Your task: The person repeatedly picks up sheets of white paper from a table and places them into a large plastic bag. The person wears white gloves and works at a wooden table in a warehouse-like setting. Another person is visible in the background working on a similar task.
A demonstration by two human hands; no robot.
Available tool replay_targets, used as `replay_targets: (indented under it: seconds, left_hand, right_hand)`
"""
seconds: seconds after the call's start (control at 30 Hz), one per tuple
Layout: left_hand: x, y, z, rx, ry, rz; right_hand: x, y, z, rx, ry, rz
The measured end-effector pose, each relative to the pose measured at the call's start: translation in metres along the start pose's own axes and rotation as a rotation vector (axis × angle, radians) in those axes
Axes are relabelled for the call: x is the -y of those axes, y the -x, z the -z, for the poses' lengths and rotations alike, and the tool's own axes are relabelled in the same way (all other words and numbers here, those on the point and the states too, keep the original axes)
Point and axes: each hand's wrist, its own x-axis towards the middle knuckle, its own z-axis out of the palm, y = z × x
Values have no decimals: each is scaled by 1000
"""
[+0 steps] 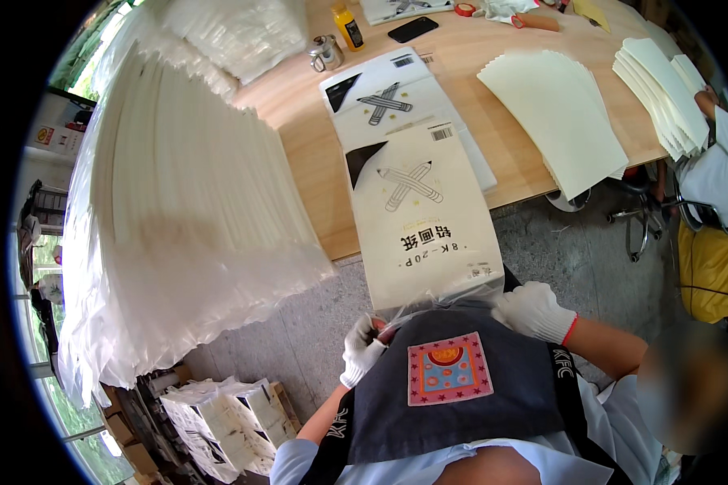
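Note:
A printed plastic bag [416,194] with a pencil drawing, filled with cream paper, lies over the table's front edge and reaches to my apron. Its clear, crinkled end is at my waist. My left hand [362,349], in a white glove, is closed on the left corner of this end; a bare thumb or fingertip shows. My right hand [535,314], also gloved, is closed at the right corner, its fingertips partly hidden. Under the filled bag lie more printed bags [380,93] in a flat stack.
Tall stacks of plastic-wrapped white packs [194,178] stand at left. To the right, cream sheets [554,113] lie fanned on the wooden table [299,153]. A metal pot [325,55], yellow bottle [348,28] and phone [413,30] sit at the back. Another person's arm [716,153] is at far right.

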Motion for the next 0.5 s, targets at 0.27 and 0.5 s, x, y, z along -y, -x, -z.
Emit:
replay_targets:
  seconds: [0.27, 0.5]
  left_hand:
    - [-32, -101, -30, -243, -300, -462]
    - [63, -75, 15, -37, -337, -164]
  right_hand:
    - [-38, -49, 26, -402, 165, -74]
    - [-75, -33, -47, -27, -145, -236]
